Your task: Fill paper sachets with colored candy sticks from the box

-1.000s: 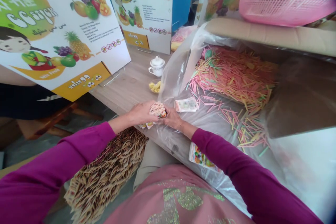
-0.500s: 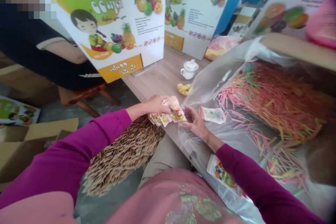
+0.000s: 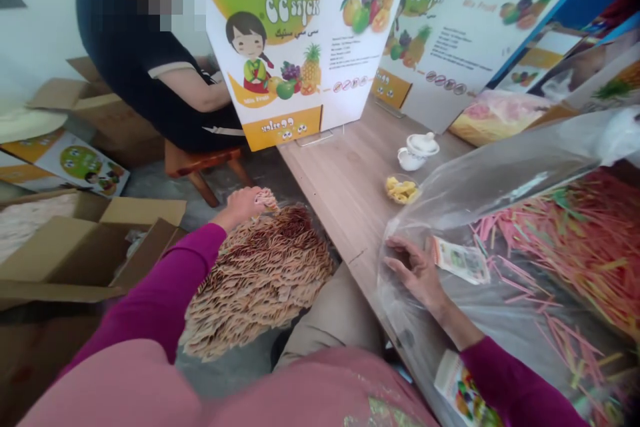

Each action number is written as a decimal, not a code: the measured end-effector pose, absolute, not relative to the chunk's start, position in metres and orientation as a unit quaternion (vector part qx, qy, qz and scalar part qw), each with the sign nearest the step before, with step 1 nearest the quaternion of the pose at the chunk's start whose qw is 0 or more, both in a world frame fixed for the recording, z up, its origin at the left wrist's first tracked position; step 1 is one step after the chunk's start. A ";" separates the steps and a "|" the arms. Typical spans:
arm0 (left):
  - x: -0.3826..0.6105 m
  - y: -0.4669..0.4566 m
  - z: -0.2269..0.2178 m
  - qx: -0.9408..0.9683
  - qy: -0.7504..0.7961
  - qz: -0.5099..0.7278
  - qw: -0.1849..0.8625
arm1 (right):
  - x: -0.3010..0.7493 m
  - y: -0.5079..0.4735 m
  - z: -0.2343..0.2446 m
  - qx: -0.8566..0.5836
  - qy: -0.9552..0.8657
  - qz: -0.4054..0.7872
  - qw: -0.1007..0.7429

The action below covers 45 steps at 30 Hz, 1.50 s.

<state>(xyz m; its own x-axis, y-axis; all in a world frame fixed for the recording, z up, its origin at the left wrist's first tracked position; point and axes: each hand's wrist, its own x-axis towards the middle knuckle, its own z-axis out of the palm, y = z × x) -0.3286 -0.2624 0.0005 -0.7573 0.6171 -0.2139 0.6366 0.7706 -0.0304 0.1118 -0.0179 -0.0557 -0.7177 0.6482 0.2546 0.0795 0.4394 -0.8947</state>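
Observation:
My left hand (image 3: pixel 242 207) is closed on a bunch of small packets (image 3: pixel 266 198), held just above the far end of a big pile of packets (image 3: pixel 260 280) beside my leg. Many packets in that pile stand on edge in rows. On the plastic sheet at the table's edge, my right hand (image 3: pixel 415 267) lies with its fingers apart and nothing in it. Just beyond its fingers is a small stack of flat printed packets (image 3: pixel 461 260). Below my right forearm sits a printed fruit packet box (image 3: pixel 465 387), partly hidden by the sleeve.
Pink, yellow and green sticks (image 3: pixel 575 247) fill the plastic-lined space at right. A white lidded cup (image 3: pixel 419 151) and a bowl of yellow pieces (image 3: pixel 401 190) stand on the table (image 3: pixel 330 180). Tall printed boards (image 3: pixel 300 47) rise behind. A seated person (image 3: pixel 165 67) and open cartons (image 3: pixel 65 247) are at left.
My left hand has moved left with its packets, from the table edge to over the pile. My right hand has come away from them. The view has turned left.

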 end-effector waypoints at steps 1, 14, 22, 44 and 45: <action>-0.326 -0.263 -0.013 0.333 0.936 -0.052 0.099 | 0.112 -0.018 -0.055 -0.229 -0.796 0.474 0.298; -0.273 -0.270 -0.101 0.366 0.917 -0.038 0.152 | 0.116 -0.020 -0.052 -0.240 -0.818 0.440 0.282; -0.279 -0.266 -0.112 0.356 0.918 -0.023 0.172 | 0.115 -0.022 -0.050 -0.235 -0.820 0.430 0.295; -0.327 -0.299 -0.104 0.321 0.878 0.175 0.308 | 0.114 -0.020 -0.050 -0.206 -0.844 0.402 0.291; -0.332 -0.303 -0.103 0.300 0.873 0.213 0.321 | 0.114 -0.020 -0.049 -0.204 -0.846 0.399 0.288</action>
<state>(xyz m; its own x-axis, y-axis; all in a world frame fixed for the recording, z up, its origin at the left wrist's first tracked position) -0.3323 -0.3031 -0.1033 -0.6137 0.6609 -0.4319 0.3872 0.7287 0.5649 0.1142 -0.0198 -0.0486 -0.7510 0.5747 0.3251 0.1145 0.5983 -0.7930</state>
